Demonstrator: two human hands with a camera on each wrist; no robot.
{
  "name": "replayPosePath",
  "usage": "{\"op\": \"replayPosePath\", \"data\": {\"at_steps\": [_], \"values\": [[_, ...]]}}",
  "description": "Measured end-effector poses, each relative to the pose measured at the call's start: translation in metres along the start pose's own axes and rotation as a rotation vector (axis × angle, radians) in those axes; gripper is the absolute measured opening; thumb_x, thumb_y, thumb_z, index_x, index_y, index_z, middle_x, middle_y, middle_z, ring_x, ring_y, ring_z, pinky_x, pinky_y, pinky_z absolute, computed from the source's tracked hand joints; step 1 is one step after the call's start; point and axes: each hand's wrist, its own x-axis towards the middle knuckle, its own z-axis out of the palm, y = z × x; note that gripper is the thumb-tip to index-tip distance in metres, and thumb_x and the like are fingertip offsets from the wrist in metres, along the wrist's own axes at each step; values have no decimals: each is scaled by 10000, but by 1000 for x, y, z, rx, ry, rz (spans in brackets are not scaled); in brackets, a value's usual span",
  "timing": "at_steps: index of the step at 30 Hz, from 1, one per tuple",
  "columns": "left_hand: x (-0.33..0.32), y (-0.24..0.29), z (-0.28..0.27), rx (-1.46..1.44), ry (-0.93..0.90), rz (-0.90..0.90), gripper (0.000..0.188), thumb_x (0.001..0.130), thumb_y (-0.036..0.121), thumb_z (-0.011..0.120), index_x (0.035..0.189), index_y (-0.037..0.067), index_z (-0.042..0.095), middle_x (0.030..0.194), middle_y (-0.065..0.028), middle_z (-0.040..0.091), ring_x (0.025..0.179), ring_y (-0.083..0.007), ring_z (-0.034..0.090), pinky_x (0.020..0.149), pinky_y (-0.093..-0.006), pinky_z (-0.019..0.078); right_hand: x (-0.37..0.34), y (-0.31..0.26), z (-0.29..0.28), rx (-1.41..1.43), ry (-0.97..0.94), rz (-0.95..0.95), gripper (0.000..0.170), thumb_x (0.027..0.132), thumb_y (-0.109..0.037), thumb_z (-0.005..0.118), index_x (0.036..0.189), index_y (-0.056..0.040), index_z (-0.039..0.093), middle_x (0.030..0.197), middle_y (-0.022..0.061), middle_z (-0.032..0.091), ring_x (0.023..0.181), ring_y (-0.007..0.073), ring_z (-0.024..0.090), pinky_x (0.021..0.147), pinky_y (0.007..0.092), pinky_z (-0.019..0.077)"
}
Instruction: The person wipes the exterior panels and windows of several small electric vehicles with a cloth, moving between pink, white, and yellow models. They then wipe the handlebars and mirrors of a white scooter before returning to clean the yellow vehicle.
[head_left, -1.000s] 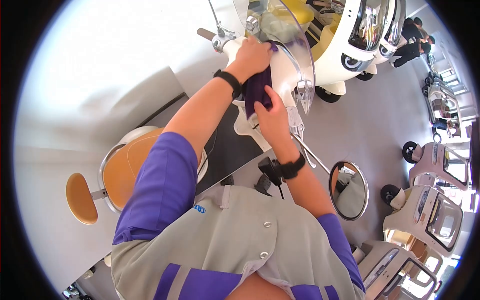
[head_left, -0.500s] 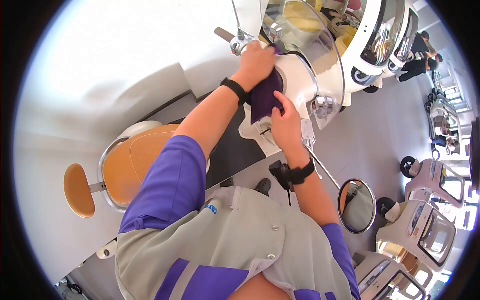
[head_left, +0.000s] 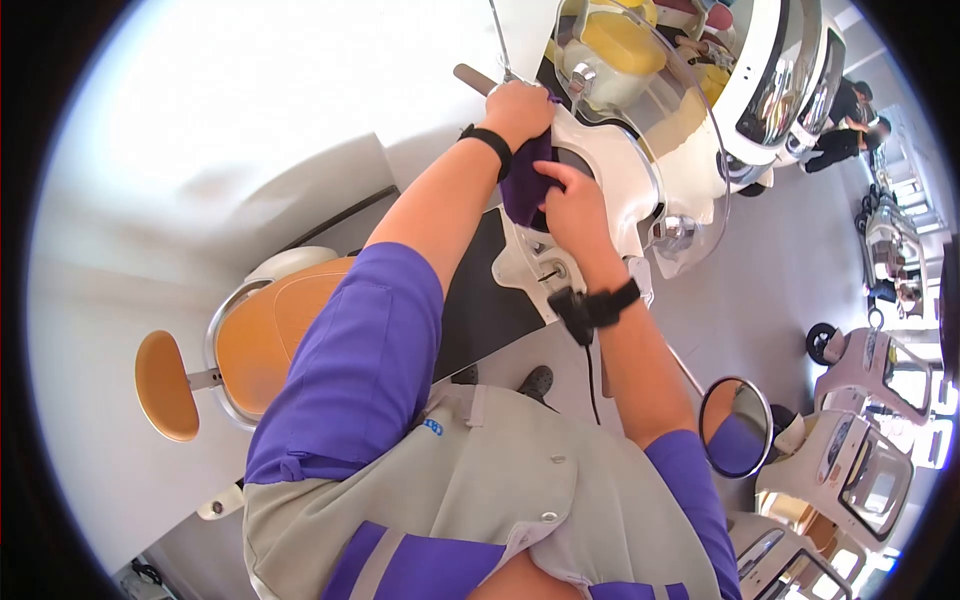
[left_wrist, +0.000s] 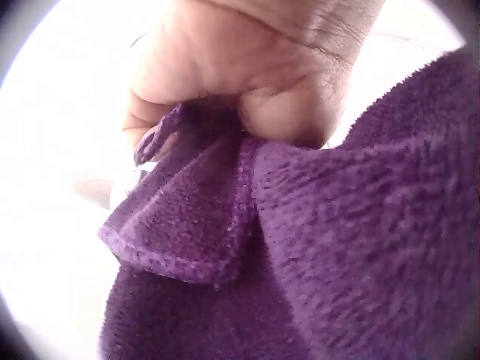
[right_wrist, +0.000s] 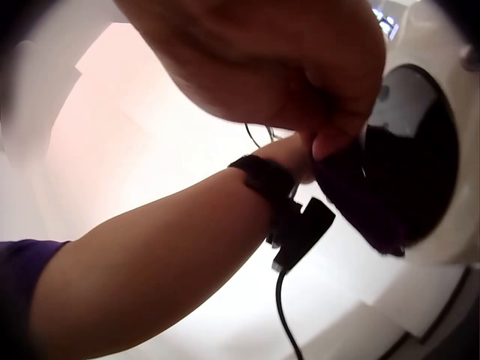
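Observation:
A purple terry cloth (head_left: pixel 528 185) lies bunched over the top of a cream scooter (head_left: pixel 612 165), beside its dark round dash display (right_wrist: pixel 420 150). My left hand (head_left: pixel 520 110) grips the cloth's far part near the brown handlebar grip (head_left: pixel 474 79). In the left wrist view, a hemmed corner and a small loop of the cloth show below the curled fingers. My right hand (head_left: pixel 580 220) is at the near side of the cloth with its index finger reaching over it. Thumb and finger pinch the cloth's edge in the right wrist view, and the cloth hangs across part of the display.
A clear windshield (head_left: pixel 690 130) curves around the scooter's front. A round mirror (head_left: pixel 735 427) stands out by my right arm. The tan seat (head_left: pixel 275 335) and backrest (head_left: pixel 166 385) are at left. More small vehicles (head_left: pixel 835 470) and people (head_left: pixel 848 130) are at right.
The scooter and both hands have shifted right in the head view. The cloth is more bunched, and more of the dark round display shows. Both hands stay on the cloth.

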Motion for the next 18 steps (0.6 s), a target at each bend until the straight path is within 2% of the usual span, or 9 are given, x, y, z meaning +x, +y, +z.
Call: {"op": "replayPosePath", "data": {"at_steps": [4,6,8,10,11,14,16,17,18], "values": [[-11,7,-5,-56,-8,-16,342,899,317,487,1072,109,696,975,-206,691,941,-388,662,836,-495,523,-9,-15,-1,-140,-6,-184,318,820,40,451,1047,13,672,996,219,678,973,391,640,894,445,498],[-40,5,14,-178,134,116,335,908,321,503,1100,92,656,918,-242,654,858,-438,635,753,-519,510,-37,-5,-4,-138,30,-348,309,816,39,456,1041,16,666,1002,214,674,973,390,633,891,443,496],[-95,12,30,-321,308,111,321,934,263,536,1192,84,601,887,-246,578,819,-434,584,717,-514,471,-78,-2,-15,-204,-8,-331,283,815,41,459,1017,19,656,1012,200,666,983,375,623,890,434,492],[-150,21,57,-398,509,54,335,903,182,593,1199,27,578,846,-221,544,776,-412,552,702,-492,450,-109,-3,-26,-135,-120,-124,269,817,40,461,1009,14,647,1022,192,659,1000,366,615,892,427,489],[-174,29,66,-429,524,-35,358,916,171,582,1229,-3,560,844,-226,529,789,-397,540,702,-474,440,-118,-4,-30,-99,-178,-15,262,818,39,462,1006,12,643,1027,188,655,1009,362,611,894,423,487],[-209,48,107,-691,673,-246,350,965,185,511,1225,-47,545,1008,-285,569,951,-456,546,823,-487,459,-119,-8,-31,-104,-184,-68,262,814,44,458,1003,6,635,999,186,651,992,368,608,875,427,486],[-188,33,100,-832,550,-353,366,990,216,459,1227,-50,541,1104,-303,580,1022,-481,535,881,-489,451,-102,-5,-29,-137,-109,-160,244,816,38,469,997,-2,627,964,179,641,957,368,603,852,429,485],[-167,22,99,-849,632,-351,367,1002,237,421,1158,-65,560,1069,-314,597,993,-482,546,863,-491,449,-91,-2,-28,-173,-58,-220,237,818,36,474,995,-5,627,959,177,639,949,367,603,847,430,485],[-150,22,74,-918,606,-462,377,1000,257,405,1050,-78,569,981,-317,618,930,-494,567,836,-507,452,-85,2,-26,-208,-10,-279,231,820,33,479,993,-8,627,954,175,637,941,366,602,842,431,485]]}}
